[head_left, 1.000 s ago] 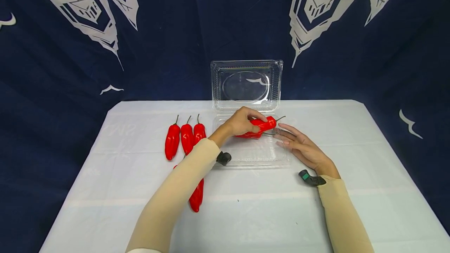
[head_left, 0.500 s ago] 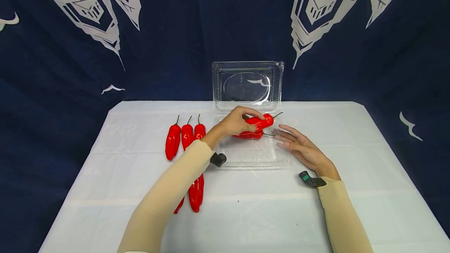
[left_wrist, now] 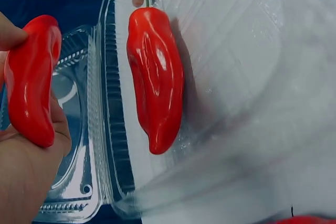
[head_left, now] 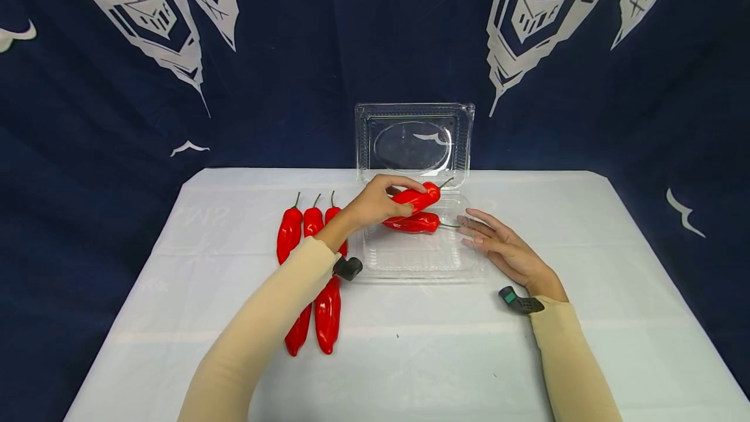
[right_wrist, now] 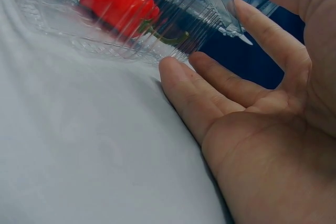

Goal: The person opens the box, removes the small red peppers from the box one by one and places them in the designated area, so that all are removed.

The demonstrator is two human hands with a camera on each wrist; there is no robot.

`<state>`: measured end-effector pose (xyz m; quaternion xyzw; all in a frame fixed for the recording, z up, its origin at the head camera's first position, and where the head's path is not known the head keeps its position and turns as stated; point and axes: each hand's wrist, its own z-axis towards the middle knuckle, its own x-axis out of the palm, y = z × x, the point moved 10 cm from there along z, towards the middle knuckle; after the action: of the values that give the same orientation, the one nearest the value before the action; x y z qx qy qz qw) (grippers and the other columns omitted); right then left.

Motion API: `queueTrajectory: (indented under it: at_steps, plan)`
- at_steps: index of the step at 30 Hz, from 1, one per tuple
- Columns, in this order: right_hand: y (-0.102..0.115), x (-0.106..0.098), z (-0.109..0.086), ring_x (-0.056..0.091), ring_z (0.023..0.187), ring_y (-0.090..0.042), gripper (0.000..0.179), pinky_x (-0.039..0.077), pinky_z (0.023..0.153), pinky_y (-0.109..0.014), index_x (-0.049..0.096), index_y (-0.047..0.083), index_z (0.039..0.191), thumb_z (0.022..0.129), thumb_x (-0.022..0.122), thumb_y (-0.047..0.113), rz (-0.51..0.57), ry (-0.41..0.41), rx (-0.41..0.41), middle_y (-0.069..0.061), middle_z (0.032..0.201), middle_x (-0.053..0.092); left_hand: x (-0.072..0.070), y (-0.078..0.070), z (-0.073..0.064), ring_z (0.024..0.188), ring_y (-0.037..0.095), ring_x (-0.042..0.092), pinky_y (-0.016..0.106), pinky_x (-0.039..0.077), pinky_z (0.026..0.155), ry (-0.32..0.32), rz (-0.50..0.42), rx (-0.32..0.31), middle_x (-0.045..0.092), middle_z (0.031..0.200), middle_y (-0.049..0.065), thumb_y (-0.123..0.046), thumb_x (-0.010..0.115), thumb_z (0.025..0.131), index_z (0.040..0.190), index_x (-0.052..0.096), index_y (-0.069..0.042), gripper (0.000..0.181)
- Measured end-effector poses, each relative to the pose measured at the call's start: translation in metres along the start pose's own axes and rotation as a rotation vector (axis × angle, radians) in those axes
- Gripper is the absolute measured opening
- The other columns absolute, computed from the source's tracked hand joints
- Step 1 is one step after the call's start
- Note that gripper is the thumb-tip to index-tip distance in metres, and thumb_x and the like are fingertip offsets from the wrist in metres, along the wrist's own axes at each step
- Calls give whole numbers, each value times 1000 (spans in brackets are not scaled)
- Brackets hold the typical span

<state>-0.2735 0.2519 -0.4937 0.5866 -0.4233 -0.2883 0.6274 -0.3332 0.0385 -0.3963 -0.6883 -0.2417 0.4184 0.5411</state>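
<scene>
My left hand [head_left: 375, 204] grips a glossy red chili pepper [head_left: 423, 196] between thumb and fingers, its stem pointing right and up. It hovers over the back part of a clear plastic clamshell container [head_left: 416, 258]. A second red pepper [left_wrist: 156, 72] lies in that container, lengthwise from left to right, stem toward the right wall. At the container's right side is my right hand [head_left: 506, 249], with its fingers extended and fingertips right at the clear wall. In the right wrist view the lying pepper [right_wrist: 118, 6] shows through this wall.
The container's lid [head_left: 413, 148] stands upright at the back, against a dark blue patterned curtain [head_left: 281, 83]. Left of the container several red peppers [head_left: 289, 233] lie on the white table [head_left: 445, 350], more of them nearer the front [head_left: 328, 318], partly hidden by the left sleeve.
My left hand has moved left and slightly toward the back with the pepper, uncovering more of the one lying in the container. The right hand has stayed in place.
</scene>
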Motion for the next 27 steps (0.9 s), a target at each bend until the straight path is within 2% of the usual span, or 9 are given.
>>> queueTrajectory:
  at_steps: [7, 11, 16, 27]
  plan:
    - [0, 0, 0, 49, 137, -8, 71, 45, 107, -23, 13, 7, 160, 102, 52, 2, 2, -18, 16, -19, 166, 17, -13, 1, -10, 97, 27, 57, 28, 55, 74, -23, -22, 35, 60, 131, -1, -1, 67, 83, 121, 72, -21, 43]
    - [-1, 0, 1, 49, 137, -8, 70, 45, 107, -23, 13, 7, 160, 102, 51, 1, 5, -13, 10, -19, 166, 17, -21, 2, -15, 97, 27, 58, 28, 56, 76, -33, -68, 51, 61, 131, 0, 2, 66, 83, 124, 71, -19, 46]
    - [-1, 1, 1, 48, 138, -10, 69, 44, 107, -23, 14, 7, 160, 102, 50, 0, 9, 5, -9, -16, 165, 22, -30, 6, -26, 106, 28, 58, 32, 57, 83, -35, -123, 40, 59, 134, 3, 3, 65, 83, 127, 69, -17, 49]
    - [-1, 0, 1, 48, 138, -9, 70, 45, 108, -24, 14, 8, 160, 102, 50, -2, 17, -17, 11, -16, 165, 21, -57, 11, -57, 112, 29, 55, 35, 56, 83, -115, -82, -10, 60, 130, 3, -1, 65, 83, 125, 70, -25, 48]
